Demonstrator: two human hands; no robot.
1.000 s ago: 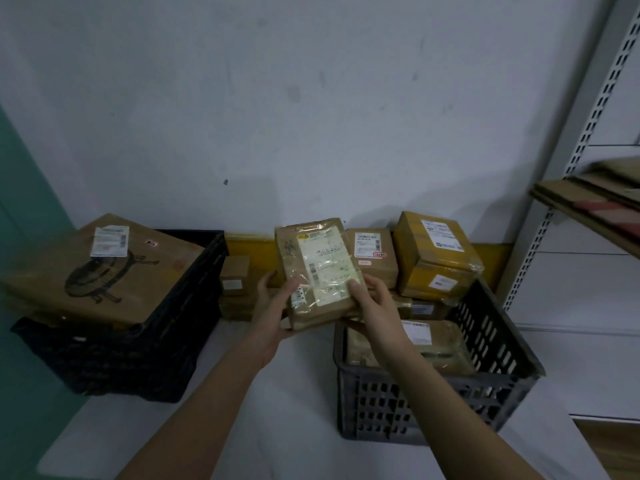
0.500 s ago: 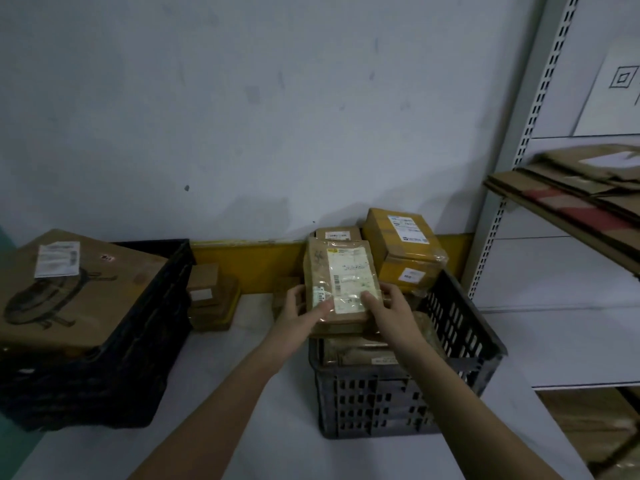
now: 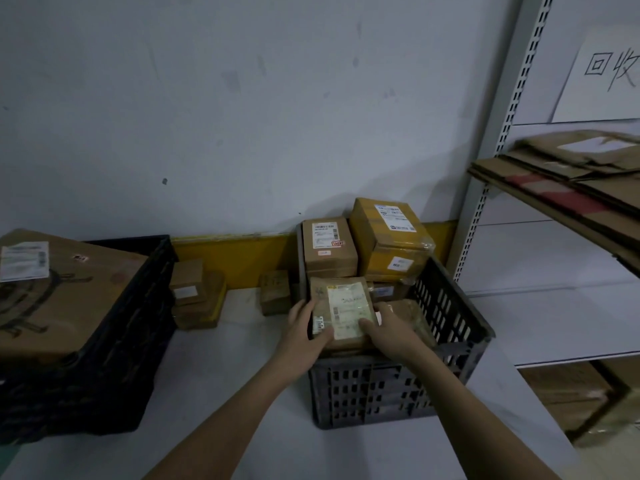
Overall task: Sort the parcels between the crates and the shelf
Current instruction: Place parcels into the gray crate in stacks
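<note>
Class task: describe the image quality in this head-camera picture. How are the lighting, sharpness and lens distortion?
Head view: dim, greyish light with noise; the black crate loses detail in shadow; the flattened cardboard at right is smeared; the shelf upright leans and bows, wide-angle distortion; print on the parcel in both hands is too soft to read.

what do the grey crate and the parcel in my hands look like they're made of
Grey crate: looks like moulded matt plastic, judging by its regular slotted walls. Held parcel: brown cardboard, apparently under glossy clear film or tape, since its printed label face shines; the dim light leaves that open.
</note>
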